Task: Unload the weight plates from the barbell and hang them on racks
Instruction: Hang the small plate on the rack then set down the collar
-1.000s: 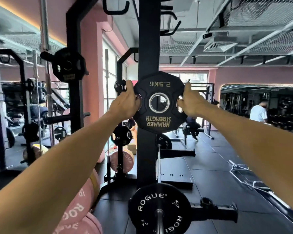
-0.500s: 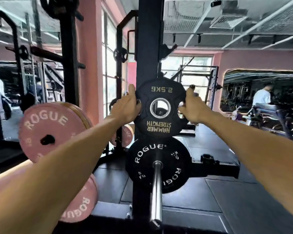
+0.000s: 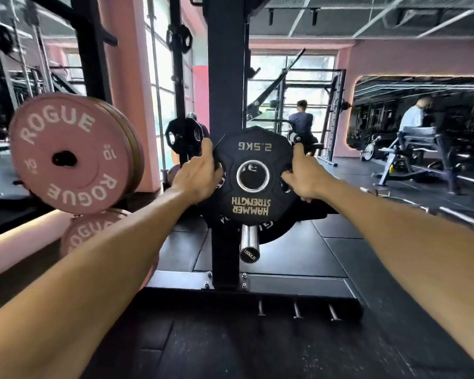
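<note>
Both hands, left grip [image 3: 199, 173] and right grip [image 3: 303, 175], curl tightly through the side cutouts of a small black rubber 2.5 kg plate [image 3: 253, 175], held before the black rack post [image 3: 226, 105], above a steel barbell sleeve [image 3: 249, 242]. Likely light, rigid, easily carried.

pink walls [image 3: 411, 61], black floor [image 3: 285, 250], bright windows [image 3: 307, 69]

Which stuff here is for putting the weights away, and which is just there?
For the job:
left hand
right hand
black 2.5KG plate, held by both hands
steel peg
black Rogue plate on that peg

Just there:
pink Rogue plates
bench
two people behind
</note>
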